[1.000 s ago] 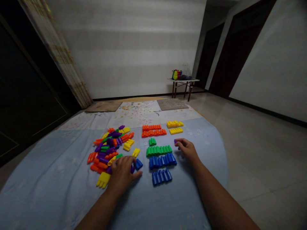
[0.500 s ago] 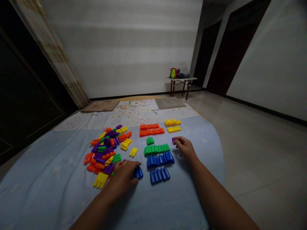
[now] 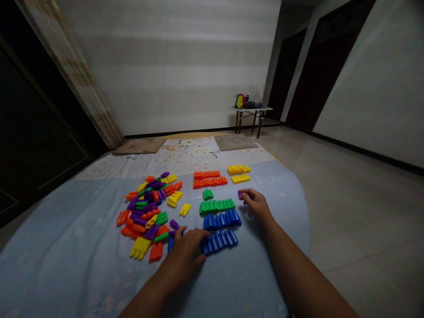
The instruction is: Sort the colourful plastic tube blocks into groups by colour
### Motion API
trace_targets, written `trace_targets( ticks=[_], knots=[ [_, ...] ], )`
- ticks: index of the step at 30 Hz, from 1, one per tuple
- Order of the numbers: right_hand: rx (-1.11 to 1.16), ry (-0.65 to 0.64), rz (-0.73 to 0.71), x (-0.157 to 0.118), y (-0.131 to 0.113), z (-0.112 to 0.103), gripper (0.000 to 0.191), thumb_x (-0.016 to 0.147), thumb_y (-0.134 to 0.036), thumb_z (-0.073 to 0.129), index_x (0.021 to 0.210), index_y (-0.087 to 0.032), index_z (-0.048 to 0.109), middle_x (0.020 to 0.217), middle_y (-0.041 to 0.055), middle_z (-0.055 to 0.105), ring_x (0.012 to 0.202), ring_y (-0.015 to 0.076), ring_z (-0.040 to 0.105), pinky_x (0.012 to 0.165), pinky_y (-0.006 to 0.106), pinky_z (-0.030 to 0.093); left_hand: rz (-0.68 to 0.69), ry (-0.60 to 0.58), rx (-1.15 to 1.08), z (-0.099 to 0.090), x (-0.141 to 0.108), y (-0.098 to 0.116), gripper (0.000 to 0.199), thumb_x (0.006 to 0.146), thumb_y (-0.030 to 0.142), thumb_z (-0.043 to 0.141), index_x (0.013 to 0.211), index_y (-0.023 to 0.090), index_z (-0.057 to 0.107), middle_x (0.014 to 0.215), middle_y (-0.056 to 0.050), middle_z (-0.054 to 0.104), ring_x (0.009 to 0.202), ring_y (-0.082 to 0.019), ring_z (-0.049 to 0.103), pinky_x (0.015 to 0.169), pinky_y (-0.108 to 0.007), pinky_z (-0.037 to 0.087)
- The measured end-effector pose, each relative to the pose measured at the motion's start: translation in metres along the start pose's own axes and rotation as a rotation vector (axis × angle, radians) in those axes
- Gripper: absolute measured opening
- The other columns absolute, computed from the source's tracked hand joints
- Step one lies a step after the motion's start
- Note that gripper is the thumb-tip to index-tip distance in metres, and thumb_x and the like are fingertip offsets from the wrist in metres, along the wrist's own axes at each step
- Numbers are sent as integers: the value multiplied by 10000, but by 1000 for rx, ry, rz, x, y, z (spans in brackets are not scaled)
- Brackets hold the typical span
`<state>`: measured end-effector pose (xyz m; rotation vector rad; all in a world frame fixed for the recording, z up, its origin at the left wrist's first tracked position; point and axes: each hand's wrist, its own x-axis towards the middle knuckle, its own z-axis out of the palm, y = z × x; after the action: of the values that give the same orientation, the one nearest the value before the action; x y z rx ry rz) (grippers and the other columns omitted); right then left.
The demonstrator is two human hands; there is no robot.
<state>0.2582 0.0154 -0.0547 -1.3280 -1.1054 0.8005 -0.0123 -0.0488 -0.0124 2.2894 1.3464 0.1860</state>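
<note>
My left hand (image 3: 190, 247) is closed on blue pieces at the left end of the nearer blue row (image 3: 221, 241). Behind that row lies a second blue row (image 3: 221, 220), then a green row (image 3: 217, 206) and a short green group (image 3: 208, 194). Between the fingertips of my right hand (image 3: 255, 203) is a small purple piece (image 3: 240, 193), right of the green pieces. Orange rows (image 3: 210, 182) and yellow rows (image 3: 240, 178) lie farther back. A mixed pile (image 3: 145, 210) of purple, orange, yellow, green and blue pieces spreads left of my left hand.
A pale blue cloth (image 3: 82, 247) covers the round table. Two mats, a brown one (image 3: 139, 145) and a grey one (image 3: 235, 142), lie at its far side. Beyond stands a small side table (image 3: 251, 108) with a colourful bag (image 3: 241, 101).
My left hand has moved right, bringing blue pieces against the nearer blue row, which is now longer. Pieces it had covered in the pile now show. My right hand has stayed still.
</note>
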Motion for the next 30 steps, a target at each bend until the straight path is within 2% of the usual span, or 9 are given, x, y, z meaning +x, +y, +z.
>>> trace_targets(
  ticks=[3,6,9,11,13,16,22,30],
  knots=[
    [-13,3,8,0,0,-1,309,689,-393,582,870,-152,654,712,40,663,605,139,563,596,289,477,50,23,4,5,1,-1,491,682,167,575,1152,295,513,1207,0,581,1186,-215,465,1115,-475,113],
    [-33,-1,10,0,0,-1,303,691,-390,581,874,-161,658,718,41,668,611,145,562,595,293,480,66,92,22,0,2,-9,475,709,257,603,1169,303,497,1228,-9,566,1187,-214,467,1104,-489,132],
    [-36,-1,3,0,0,-1,307,688,-391,582,877,-162,659,717,44,670,614,147,563,595,294,480,-22,219,73,-16,-1,-27,397,771,391,546,1151,280,531,1207,-42,580,1167,-232,481,1059,-487,210],
    [-33,-2,2,0,1,-1,312,688,-396,580,882,-165,658,719,42,671,616,149,565,589,294,480,-109,258,123,-28,-3,-42,356,786,409,518,1107,267,575,1174,-57,602,1153,-242,490,1022,-475,253],
    [-34,-6,0,0,1,-1,308,688,-396,580,880,-168,657,717,40,671,613,148,565,589,296,481,-176,231,172,-36,-5,-55,318,768,373,537,1063,275,608,1152,-56,617,1149,-249,493,997,-465,269],
    [-37,-13,-2,1,1,-1,304,690,-393,582,879,-167,656,711,39,669,607,147,562,591,297,480,-201,156,212,-42,-5,-65,300,739,328,559,1029,294,627,1136,-44,626,1129,-245,505,981,-455,272],
    [-36,-23,-11,2,4,-2,298,706,-385,574,887,-161,651,730,44,670,619,146,567,593,293,477,-143,129,158,-45,1,-62,236,791,338,469,920,286,660,1011,-38,667,1029,-234,548,970,-463,279],
    [-37,-13,0,3,6,-1,304,692,-390,577,881,-166,659,716,42,672,606,145,564,587,295,473,-187,188,15,-51,13,-47,319,833,357,394,1036,259,619,1054,-41,668,993,-213,570,906,-374,373]
  ],
)
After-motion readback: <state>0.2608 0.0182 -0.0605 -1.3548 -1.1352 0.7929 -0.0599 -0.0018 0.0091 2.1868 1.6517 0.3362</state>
